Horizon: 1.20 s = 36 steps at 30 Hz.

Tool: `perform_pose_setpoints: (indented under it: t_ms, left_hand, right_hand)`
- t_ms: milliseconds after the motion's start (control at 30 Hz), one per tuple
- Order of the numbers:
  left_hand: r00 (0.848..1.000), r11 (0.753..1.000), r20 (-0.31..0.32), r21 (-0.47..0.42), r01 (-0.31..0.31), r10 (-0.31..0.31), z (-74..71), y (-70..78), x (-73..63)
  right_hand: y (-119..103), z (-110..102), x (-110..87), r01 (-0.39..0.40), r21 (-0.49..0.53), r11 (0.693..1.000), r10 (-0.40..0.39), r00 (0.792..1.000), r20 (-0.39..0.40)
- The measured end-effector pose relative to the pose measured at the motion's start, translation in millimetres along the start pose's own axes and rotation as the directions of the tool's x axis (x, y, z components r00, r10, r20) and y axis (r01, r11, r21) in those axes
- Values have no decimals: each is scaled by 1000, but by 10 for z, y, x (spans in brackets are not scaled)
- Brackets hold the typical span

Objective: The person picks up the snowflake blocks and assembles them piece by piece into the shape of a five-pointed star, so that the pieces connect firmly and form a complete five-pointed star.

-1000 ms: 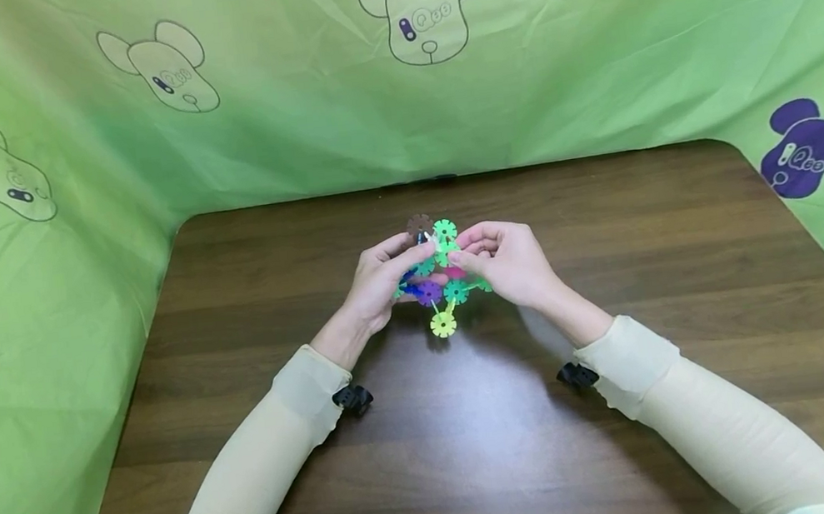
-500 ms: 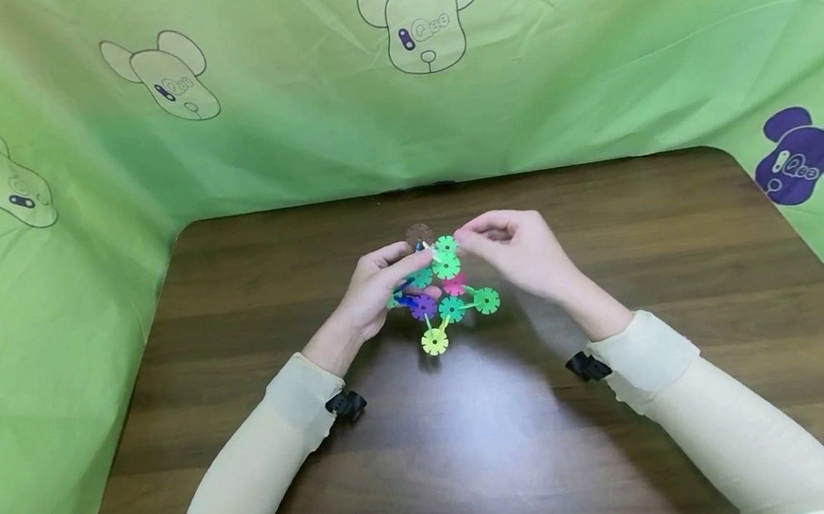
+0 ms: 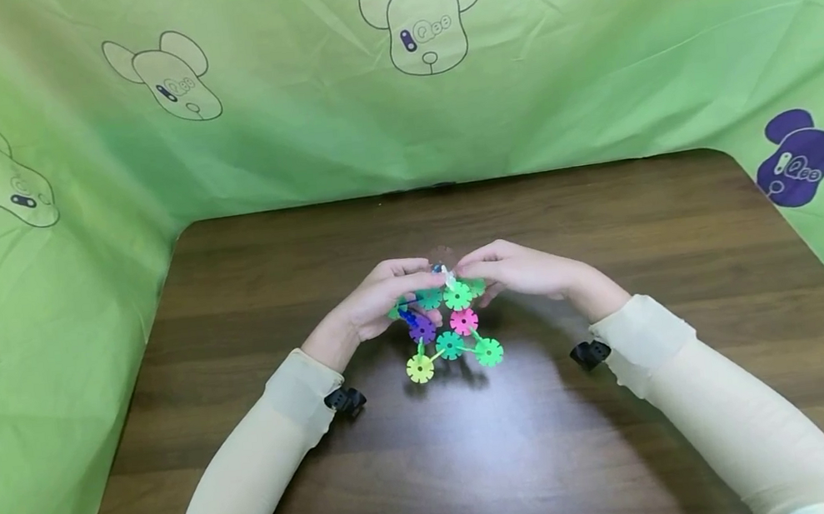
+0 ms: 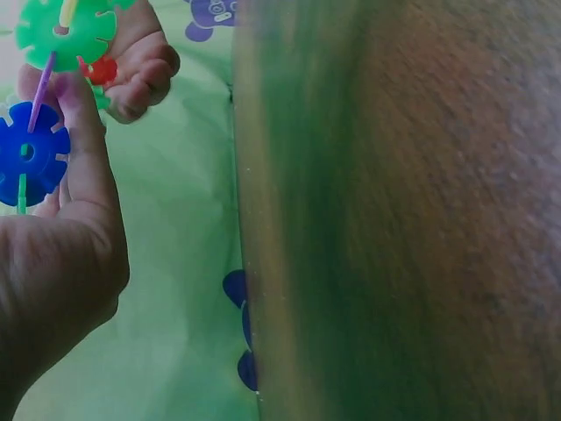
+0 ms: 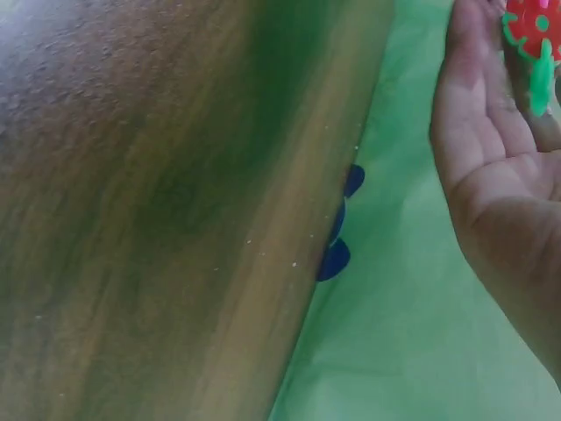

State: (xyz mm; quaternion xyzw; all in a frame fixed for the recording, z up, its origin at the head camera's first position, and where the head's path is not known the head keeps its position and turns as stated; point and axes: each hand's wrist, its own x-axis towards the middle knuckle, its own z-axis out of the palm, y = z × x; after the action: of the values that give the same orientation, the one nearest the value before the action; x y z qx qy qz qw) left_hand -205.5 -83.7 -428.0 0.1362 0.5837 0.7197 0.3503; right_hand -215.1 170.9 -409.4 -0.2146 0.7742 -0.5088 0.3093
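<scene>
A model of interlocking plastic snowflake discs (image 3: pixel 463 321) is held up over the table between my hands. Its notched discs are green, teal, pink, purple and yellow, with a yellow disc (image 3: pixel 419 368) lowest and a dim brown one at the far top. My left hand (image 3: pixel 374 299) grips its left side, thumb across the top near a white disc. My right hand (image 3: pixel 530 268) pinches the upper right part by a green disc. In the left wrist view a blue disc (image 4: pixel 44 162) lies beside my fingers. A red disc (image 5: pixel 526 26) shows by the right fingers in the right wrist view.
The brown wooden table (image 3: pixel 479 468) extends beneath both forearms. Green cloth (image 3: pixel 294 135) printed with bear heads encloses its back and sides. Black wrist cameras sit at both cuffs, the left camera (image 3: pixel 346 401) and the right camera (image 3: pixel 590 354).
The model has come lower and tilted, its yellow disc shifting left. My right hand came off the model half a second ago and is back at its upper right; my left hand keeps its grip.
</scene>
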Motion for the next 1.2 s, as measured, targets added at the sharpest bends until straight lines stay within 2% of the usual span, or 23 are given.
perform_pose_setpoints:
  t_ms: [167,367,500,667,900,1033,1200]
  left_hand:
    - [999,999,25,15,-33,32,-16,-11,30]
    - [998,998,-67,66,11,-7,-40,23,32]
    - [996,996,-89,79,28,-21,-54,41,27]
    - [991,998,-137,57,12,-4,-71,39,22]
    - [981,997,-178,24,-72,75,-86,9,55]
    - [975,997,-208,17,-76,78,-89,10,52]
    - [964,996,-254,9,-83,83,-92,4,50]
  right_hand:
    - [27,-7,-61,22,17,1000,-21,999,-29]
    - [29,19,-97,54,44,998,-48,992,-119]
    - [37,53,-86,81,86,993,-66,984,-163]
    - [76,73,-81,119,118,986,-92,973,-210]
    - [108,85,-108,143,95,985,-117,964,-238]
    - [114,97,-128,171,81,982,-146,957,-249]
    - [152,114,-133,184,61,981,-153,929,-335]
